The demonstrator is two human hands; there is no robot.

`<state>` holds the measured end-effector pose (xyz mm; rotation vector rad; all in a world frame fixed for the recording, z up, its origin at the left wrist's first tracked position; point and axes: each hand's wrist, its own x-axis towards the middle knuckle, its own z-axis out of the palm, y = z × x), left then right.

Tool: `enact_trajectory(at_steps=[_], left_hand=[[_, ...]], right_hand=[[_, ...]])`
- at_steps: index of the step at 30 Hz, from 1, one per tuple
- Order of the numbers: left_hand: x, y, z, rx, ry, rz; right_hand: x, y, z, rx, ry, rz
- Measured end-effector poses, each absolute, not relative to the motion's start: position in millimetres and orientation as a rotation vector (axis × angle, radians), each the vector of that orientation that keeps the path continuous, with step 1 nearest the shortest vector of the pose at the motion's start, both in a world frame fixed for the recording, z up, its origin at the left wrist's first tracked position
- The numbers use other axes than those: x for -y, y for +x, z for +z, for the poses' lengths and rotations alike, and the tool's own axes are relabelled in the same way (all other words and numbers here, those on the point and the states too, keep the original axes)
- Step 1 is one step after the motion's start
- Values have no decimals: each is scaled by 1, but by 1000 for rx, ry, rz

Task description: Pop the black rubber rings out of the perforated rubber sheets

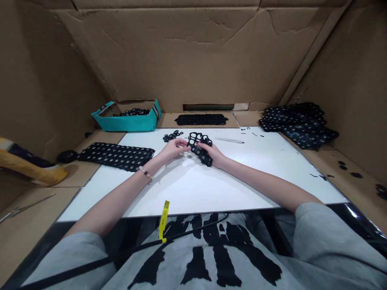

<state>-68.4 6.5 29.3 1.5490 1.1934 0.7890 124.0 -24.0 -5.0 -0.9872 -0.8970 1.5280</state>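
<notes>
Over the middle of the white board, a black sheet with round holes (pixel 197 139) is bunched up, some holes open and others filled with small discs. My right hand (pixel 211 152) is closed round its right side. At its left edge, my left hand (pixel 178 146) has thumb and fingertips pinched together on the sheet. Just beyond my left hand lies a small pile of black rings (pixel 173 136). A white pen-like tool (pixel 229 140) rests on the board to the right of my right hand.
A teal box (pixel 127 123) of black rings stands back left. Black dotted sheets lie at left (pixel 117 156), at the back (pixel 201 119) and piled at right (pixel 302 123). Scissors (pixel 24 209) and a yellow tube (pixel 36 167) are far left. Cardboard walls (pixel 169 56) surround the board.
</notes>
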Motion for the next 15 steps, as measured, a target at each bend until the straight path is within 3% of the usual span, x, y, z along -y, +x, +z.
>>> enact_trajectory(at_steps=[5,15], left_hand=[[-8,-70,27,-1239,1772,823],[-16,-78,27,-1083,1449,607]], right_hand=[[23,124,-7,904,-976,1531],[23,126,-8,1022,-996,1534]])
